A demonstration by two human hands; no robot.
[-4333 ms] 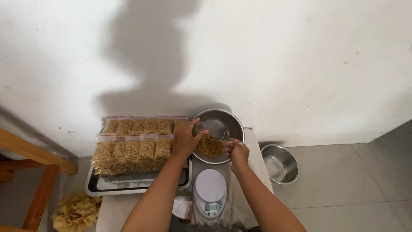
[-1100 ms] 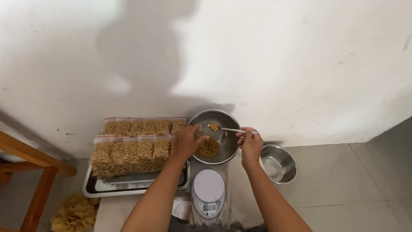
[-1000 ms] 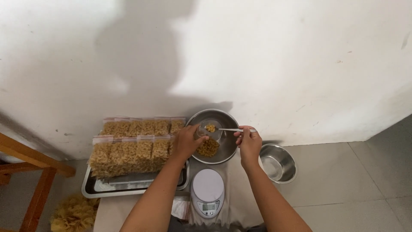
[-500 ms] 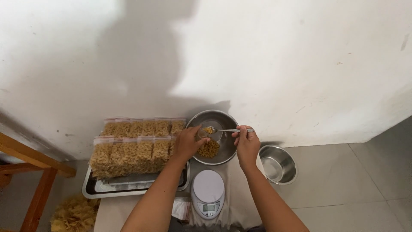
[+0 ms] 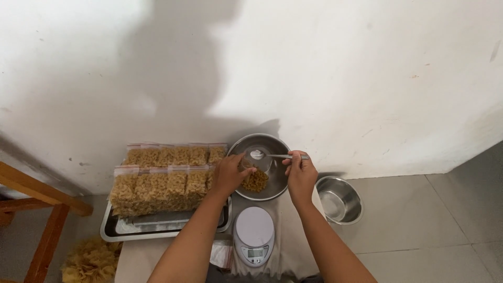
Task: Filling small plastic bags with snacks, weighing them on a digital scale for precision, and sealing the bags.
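Note:
A steel bowl [image 5: 272, 144] at the back of the table holds a heap of dry pasta [image 5: 256, 181]. My left hand [image 5: 228, 174] grips a small clear bag [image 5: 250, 161] held open over the bowl. My right hand [image 5: 301, 172] holds a metal spoon [image 5: 272, 155] by its handle, with the spoon's bowl at the mouth of the bag. The spoon looks empty.
Rows of filled clear pasta bags [image 5: 165, 172] lie on a metal tray [image 5: 116, 235] at left. A white kitchen scale [image 5: 253, 235] sits in front of the bowl. An empty steel bowl [image 5: 340, 199] stands on the tiled floor at right. A wooden frame [image 5: 39, 209] is at far left.
The spoon, loaded with pasta a second ago, now looks empty at the bag's mouth. My hands have hardly shifted.

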